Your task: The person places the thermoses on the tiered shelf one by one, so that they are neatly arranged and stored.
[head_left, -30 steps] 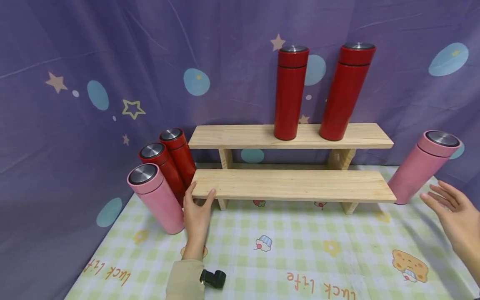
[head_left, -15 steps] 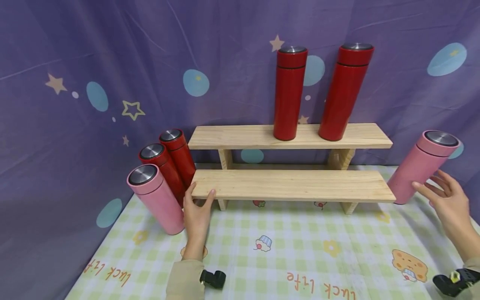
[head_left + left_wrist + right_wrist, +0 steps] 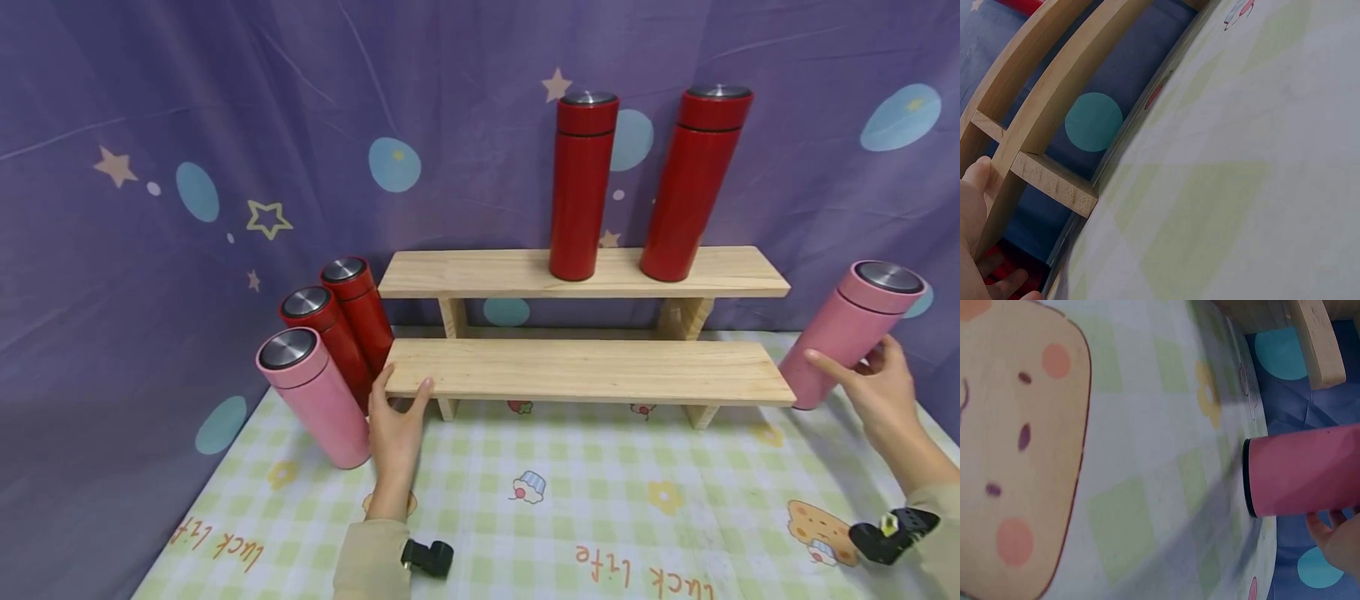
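Note:
My left hand [image 3: 396,435] holds the left end of the lower wooden shelf [image 3: 585,368], thumb at its front edge. In the left wrist view, the thumb lies against the board [image 3: 1054,87] and other fingers reach beneath it. On the right, my right hand [image 3: 879,392] grips a pink thermos [image 3: 847,325] with a steel-topped lid, its thumb across the near side. The right wrist view shows fingertips on the lower side of the pink thermos [image 3: 1304,472]; its base is at the cloth. Two red thermoses [image 3: 581,187] [image 3: 693,187] stand on the upper shelf [image 3: 472,273].
Left of the stand, another pink thermos [image 3: 318,400] stands on the table, with two red thermoses [image 3: 330,333] [image 3: 358,312] behind it. A green-checked cloth [image 3: 570,492] covers the table. Behind hangs a purple curtain [image 3: 480,83].
My right hand has moved left to the pink thermos on the right and closed its fingers round it. The left hand has stayed at the shelf's end.

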`<state>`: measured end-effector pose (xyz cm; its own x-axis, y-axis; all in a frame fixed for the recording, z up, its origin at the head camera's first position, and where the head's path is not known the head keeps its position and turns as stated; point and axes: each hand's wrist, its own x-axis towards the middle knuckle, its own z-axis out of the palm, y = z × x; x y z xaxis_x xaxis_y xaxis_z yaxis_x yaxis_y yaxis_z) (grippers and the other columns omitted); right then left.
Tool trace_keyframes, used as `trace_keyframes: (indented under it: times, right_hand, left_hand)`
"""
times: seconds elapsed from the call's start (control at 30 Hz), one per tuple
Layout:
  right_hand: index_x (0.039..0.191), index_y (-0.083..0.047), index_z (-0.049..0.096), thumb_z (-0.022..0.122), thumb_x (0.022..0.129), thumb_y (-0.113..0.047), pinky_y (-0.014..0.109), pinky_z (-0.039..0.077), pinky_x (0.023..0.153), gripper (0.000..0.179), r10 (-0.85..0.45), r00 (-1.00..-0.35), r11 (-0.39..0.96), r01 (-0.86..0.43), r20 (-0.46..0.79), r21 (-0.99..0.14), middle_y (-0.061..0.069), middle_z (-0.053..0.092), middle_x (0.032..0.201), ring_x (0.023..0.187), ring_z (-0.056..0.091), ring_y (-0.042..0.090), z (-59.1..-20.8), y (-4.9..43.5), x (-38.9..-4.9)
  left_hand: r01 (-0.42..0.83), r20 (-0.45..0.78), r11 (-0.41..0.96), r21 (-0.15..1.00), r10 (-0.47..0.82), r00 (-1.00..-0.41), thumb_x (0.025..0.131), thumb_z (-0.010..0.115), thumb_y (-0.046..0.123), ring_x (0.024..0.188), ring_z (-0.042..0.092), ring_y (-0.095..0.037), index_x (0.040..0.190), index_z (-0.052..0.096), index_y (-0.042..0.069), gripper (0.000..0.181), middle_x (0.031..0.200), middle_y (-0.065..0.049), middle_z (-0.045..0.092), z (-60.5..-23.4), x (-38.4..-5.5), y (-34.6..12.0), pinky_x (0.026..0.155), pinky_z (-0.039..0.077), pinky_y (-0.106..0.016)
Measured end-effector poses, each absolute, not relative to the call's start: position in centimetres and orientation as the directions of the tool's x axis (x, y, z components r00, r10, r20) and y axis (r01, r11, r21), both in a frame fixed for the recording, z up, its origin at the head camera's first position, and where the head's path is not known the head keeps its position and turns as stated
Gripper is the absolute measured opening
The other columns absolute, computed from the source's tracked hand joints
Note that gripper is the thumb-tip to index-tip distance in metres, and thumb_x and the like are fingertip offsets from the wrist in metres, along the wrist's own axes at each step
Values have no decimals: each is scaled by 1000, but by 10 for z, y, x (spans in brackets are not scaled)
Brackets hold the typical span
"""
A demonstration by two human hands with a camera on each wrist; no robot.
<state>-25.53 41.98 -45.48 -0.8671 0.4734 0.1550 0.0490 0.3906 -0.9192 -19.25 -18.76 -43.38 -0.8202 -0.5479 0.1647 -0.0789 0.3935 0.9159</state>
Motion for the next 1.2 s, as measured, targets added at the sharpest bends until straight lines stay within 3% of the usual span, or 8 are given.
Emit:
trace_keyframes:
  times: [0.13, 0.57, 0.8, 1.03, 1.2]
  right_hand:
    - [153, -35, 28, 83, 81, -35, 7, 36, 75, 90, 496, -857, 399, 81, 140, -913, -24, 45, 115, 98, 44, -6, -456, 418, -257]
    - [144, -33, 40, 82, 82, -26, 7, 38, 72, 75, 547, -822, 359, 58, 160, -931, -22, 48, 108, 90, 47, -7, -427, 388, -235]
    - [128, -39, 48, 85, 79, -20, 8, 35, 69, 64, 588, -797, 318, 76, 134, -945, -25, 48, 97, 87, 45, -7, -401, 372, -220]
    - [129, -38, 55, 85, 79, -20, 11, 37, 52, 61, 622, -756, 361, 44, 205, -932, -26, 51, 98, 89, 47, -7, -385, 368, -209]
    - [140, -32, 51, 81, 82, -15, 8, 39, 75, 68, 620, -748, 340, -15, 236, -940, -26, 52, 108, 98, 50, -6, -377, 367, -205]
  left_hand:
    - [-83, 161, 392, 916, -549, -820, 86, 75, 47, 130, 45, -32, 147, 44, 23, 72, 146, -10, 45, -434, -193, -187, 105, 36, -53]
    - [-90, 152, 389, 917, -548, -823, 86, 75, 47, 131, 45, -33, 147, 43, 22, 73, 146, -11, 45, -433, -194, -188, 104, 36, -54]
    - [-94, 150, 393, 915, -547, -824, 86, 74, 48, 131, 44, -33, 148, 43, 22, 74, 146, -12, 44, -433, -194, -188, 105, 35, -55]
    - [-86, 162, 399, 913, -549, -820, 86, 75, 47, 131, 45, -33, 147, 44, 22, 73, 146, -12, 45, -434, -194, -189, 105, 36, -54]
    - [-79, 165, 395, 915, -548, -820, 86, 75, 47, 131, 45, -33, 147, 44, 22, 73, 146, -11, 45, -435, -194, -189, 105, 36, -54]
